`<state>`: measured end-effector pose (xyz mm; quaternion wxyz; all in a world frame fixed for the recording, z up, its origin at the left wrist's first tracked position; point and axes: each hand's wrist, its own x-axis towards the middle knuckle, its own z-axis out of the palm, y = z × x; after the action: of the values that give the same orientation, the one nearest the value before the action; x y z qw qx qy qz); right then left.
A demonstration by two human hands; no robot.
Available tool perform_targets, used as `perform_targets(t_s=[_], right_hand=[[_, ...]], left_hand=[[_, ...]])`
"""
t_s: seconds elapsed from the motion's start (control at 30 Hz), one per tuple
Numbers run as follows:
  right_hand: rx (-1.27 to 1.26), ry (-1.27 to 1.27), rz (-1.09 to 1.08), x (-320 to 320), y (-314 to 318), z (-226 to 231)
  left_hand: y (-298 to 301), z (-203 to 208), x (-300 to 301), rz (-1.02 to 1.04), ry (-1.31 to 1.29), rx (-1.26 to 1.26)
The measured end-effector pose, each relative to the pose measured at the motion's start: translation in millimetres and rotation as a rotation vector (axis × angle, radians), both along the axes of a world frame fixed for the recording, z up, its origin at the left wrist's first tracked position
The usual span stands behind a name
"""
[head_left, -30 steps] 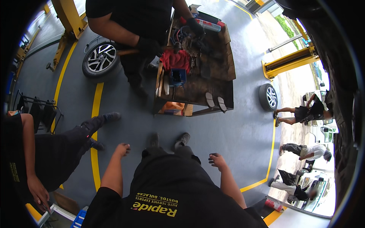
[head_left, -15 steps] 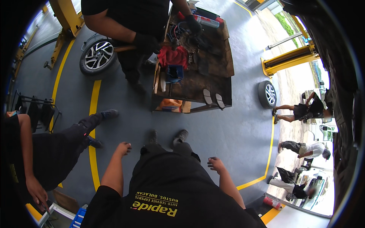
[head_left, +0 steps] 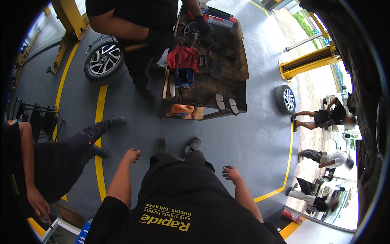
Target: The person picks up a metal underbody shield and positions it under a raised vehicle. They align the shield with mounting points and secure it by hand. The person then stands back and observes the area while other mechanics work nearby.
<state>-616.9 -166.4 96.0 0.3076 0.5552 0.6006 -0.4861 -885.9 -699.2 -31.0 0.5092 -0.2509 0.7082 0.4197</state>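
My left hand (head_left: 132, 155) hangs at my side above the grey floor, its fingers loosely bent and nothing visible in it. On the other side, my right hand (head_left: 230, 173) hangs empty too, fingers slightly apart. Neither touches anything. Ahead stands a worn metal work cart (head_left: 211, 91); on it lie a red cloth (head_left: 182, 59), a blue box (head_left: 185, 77) and two brake pads, a left one (head_left: 219, 102) and a right one (head_left: 233, 106), at the near edge. A co-worker's gloved hand (head_left: 202, 26) reaches over dark parts there; the other glove blends into dark clothing.
A wheel (head_left: 104, 62) lies left of the cart, another wheel (head_left: 286, 100) stands at right. Yellow lift posts, one at left (head_left: 70, 18) and one at right (head_left: 308, 63), flank the bay. Another person's hand (head_left: 38, 203) is at lower left. Several people are outside at right.
The co-worker's left-side gloved hand has drawn back from the red cloth toward the body; the other glove has shifted slightly down and left. My hands hang nearly as before.
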Motion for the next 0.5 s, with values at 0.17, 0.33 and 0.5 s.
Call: perform_targets(t_s=[0.17, 0.33, 0.5], right_hand=[[0.016, -0.017, 0.006, 1.9, 2.1, 0.2], [-0.005, 0.01, 0.012, -1.2, 4.6, 1.7], [-0.013, 0.018, 0.016, -5.0, 4.0, 3.1]], left_hand=[[0.0, 2.0, 1.5, 0.002, -0.011, 0.005], [0.2, 5.0, 3.2, -0.003, -0.001, 0.0], [1.9, 9.5, 4.4, -0.002, -0.002, -0.022]])
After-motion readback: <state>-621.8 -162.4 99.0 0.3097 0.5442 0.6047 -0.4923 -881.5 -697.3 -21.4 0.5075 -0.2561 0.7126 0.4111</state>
